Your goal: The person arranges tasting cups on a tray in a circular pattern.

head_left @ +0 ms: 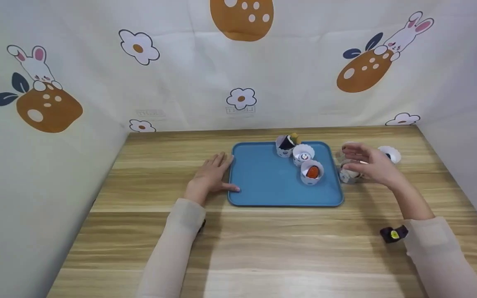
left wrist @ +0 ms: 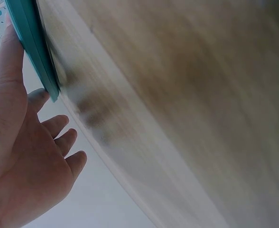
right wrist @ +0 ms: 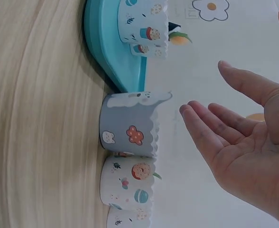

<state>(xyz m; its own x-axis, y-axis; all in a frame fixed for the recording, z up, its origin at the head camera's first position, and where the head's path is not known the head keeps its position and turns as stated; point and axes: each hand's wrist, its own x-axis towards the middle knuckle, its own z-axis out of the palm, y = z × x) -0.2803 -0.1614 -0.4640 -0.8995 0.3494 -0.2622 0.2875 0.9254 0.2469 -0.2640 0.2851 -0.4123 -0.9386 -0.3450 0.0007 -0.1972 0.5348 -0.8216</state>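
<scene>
At the left edge of a blue tray (head_left: 263,186) rests my left hand (head_left: 210,174), fingers extended and thumb over the rim. Three patterned paper cups stand on the tray's right half: the front cup (head_left: 306,180) holds an orange-red piece (head_left: 313,171), the middle cup (head_left: 299,150) a small white piece, and the back cup (head_left: 280,152) a black-and-white piece (head_left: 287,142). Just right of the tray, my right hand (head_left: 373,165) hovers over more paper cups, holding nothing, its fingers loosely extended. Beneath it stands a grey cup (right wrist: 118,126) with a ghost-like figure, beside a white cup (right wrist: 125,183).
Another white cup (head_left: 392,152) with something dark inside sits past my right hand. A yellow piece (head_left: 295,136) shows behind the back cup. The wooden table (head_left: 263,248) meets a printed cloth (head_left: 193,82) at the back and sides.
</scene>
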